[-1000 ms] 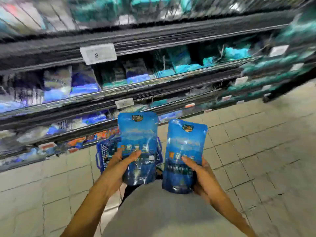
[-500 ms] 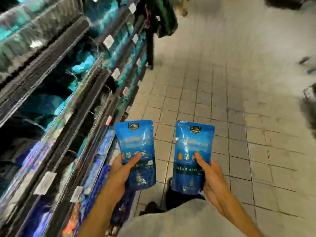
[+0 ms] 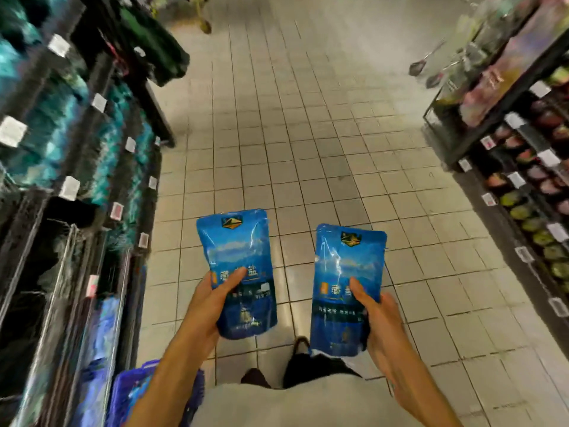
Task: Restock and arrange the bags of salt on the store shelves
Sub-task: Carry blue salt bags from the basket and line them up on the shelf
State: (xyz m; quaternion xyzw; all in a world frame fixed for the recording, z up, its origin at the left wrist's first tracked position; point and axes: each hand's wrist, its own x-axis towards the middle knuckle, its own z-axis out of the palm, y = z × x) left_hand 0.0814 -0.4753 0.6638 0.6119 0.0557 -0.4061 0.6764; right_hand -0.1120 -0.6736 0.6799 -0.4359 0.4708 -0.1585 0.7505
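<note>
Two blue salt bags upright over the aisle floor, apart from each other: left bag (image 3: 238, 272) in the left hand (image 3: 212, 300), thumb across its front, fingers curled behind; right bag (image 3: 345, 288) in the right hand (image 3: 381, 328), same grip. Blue basket (image 3: 132, 392) low by the left forearm, contents blurred. Teal and blue packs blurred on the left shelves (image 3: 70, 186); jars along the right shelves (image 3: 523, 167). Open tiled floor (image 3: 292, 134) between both shelf edges, wide ahead.
</note>
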